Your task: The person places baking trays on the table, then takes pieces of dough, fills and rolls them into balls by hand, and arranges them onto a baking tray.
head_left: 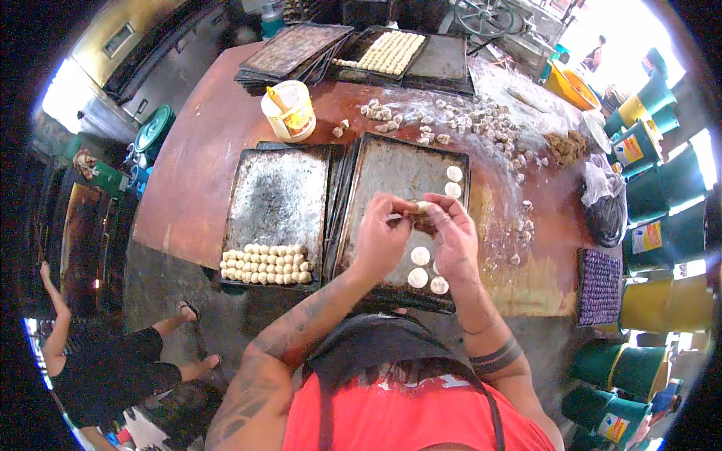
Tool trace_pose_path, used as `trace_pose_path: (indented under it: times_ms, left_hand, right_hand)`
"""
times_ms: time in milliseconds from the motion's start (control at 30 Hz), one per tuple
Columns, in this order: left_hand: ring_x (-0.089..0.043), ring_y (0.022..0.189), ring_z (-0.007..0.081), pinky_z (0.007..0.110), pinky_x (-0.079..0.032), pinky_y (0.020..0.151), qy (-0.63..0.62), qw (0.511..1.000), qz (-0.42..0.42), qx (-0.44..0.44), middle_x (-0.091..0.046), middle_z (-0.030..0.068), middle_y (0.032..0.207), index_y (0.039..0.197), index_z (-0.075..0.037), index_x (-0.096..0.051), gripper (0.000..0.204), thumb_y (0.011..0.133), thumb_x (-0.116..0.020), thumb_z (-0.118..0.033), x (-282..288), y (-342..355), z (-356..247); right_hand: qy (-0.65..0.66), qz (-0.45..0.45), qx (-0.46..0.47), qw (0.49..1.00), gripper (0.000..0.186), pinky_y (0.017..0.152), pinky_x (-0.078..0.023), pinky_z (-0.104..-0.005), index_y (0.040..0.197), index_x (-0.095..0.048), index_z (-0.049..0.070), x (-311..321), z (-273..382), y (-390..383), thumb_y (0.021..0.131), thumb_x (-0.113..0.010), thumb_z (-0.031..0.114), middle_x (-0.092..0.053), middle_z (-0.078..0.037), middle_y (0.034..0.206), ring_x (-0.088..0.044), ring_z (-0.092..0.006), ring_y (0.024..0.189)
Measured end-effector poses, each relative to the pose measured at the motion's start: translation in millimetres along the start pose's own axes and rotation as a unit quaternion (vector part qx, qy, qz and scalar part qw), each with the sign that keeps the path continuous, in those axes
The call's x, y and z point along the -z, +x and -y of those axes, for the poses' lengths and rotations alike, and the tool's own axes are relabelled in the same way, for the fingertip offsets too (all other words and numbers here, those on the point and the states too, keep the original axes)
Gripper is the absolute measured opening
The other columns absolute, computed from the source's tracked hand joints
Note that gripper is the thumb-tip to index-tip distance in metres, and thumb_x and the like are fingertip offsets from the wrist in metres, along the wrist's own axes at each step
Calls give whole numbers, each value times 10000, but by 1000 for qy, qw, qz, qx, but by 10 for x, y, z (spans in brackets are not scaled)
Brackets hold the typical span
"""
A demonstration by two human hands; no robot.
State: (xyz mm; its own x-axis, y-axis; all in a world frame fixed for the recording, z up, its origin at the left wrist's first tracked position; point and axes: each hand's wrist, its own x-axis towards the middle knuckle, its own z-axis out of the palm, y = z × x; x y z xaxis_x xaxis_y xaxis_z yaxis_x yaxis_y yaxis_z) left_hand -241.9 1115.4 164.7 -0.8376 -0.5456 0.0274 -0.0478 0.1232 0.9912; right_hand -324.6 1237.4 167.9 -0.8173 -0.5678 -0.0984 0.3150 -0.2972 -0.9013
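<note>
My left hand (382,234) and my right hand (456,239) meet above a dark baking tray (376,169). Pinched between the fingertips of both is a small pale piece of dough (423,207), partly hidden by the fingers. Several flat round dough discs (418,256) lie on that tray below my hands, with more dough discs (453,173) beyond my right hand. To the left, another baking tray (280,188) carries rows of small dough balls (266,263) along its near end.
Brownish floured lumps (489,124) are scattered over the reddish table (203,150). A white tub (289,114) stands beyond the left tray. Stacked trays (297,51) and rows of dough balls (389,52) occupy the far side. Green buckets (654,192) line the right; another person (113,361) is at left.
</note>
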Motion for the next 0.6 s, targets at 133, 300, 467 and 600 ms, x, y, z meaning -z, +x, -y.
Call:
trace_pose_path:
  times_ms: [133, 300, 467, 600]
  left_hand:
    - [-661, 1101, 181, 310, -567, 932, -195, 981, -18, 2, -650, 94, 1190, 1329, 0, -549, 358, 989, -655, -30, -90, -49, -28]
    - [-679, 1043, 161, 310, -579, 890, -370, 899, 68, 223, -680, 93, 1170, 1339, 17, -577, 472, 932, -782, -109, 201, 204, 93]
    - [-670, 1057, 186, 356, -543, 915, -434, 860, 208, 169, -698, 75, 1151, 1260, -2, -649, 455, 871, -842, -138, 26, 93, 207]
    - [-659, 1095, 198, 379, -525, 959, -469, 810, 199, 291, -697, 60, 1157, 1259, -21, -652, 436, 914, -813, -234, -97, 44, 231]
  right_hand:
    - [-433, -48, 243, 867, 241, 958, -544, -376, 1175, -726, 61, -40, 91, -12, 937, -686, 63, -717, -124, 1101, -686, -274, 1045]
    - [-538, 53, 159, 826, 330, 1156, -423, -455, 1200, -736, 81, -28, 150, 1, 876, -747, 22, -624, -115, 1442, -513, -367, 1407]
    - [-454, 176, 274, 829, 412, 1110, -463, -460, 1015, -692, 65, 87, 256, 221, 648, -880, 59, -720, -91, 1275, -549, -351, 1368]
    - [-483, 190, 334, 787, 376, 987, -532, -449, 988, -646, 47, 181, 87, 250, 657, -813, -12, -682, -66, 1239, -658, -306, 1155]
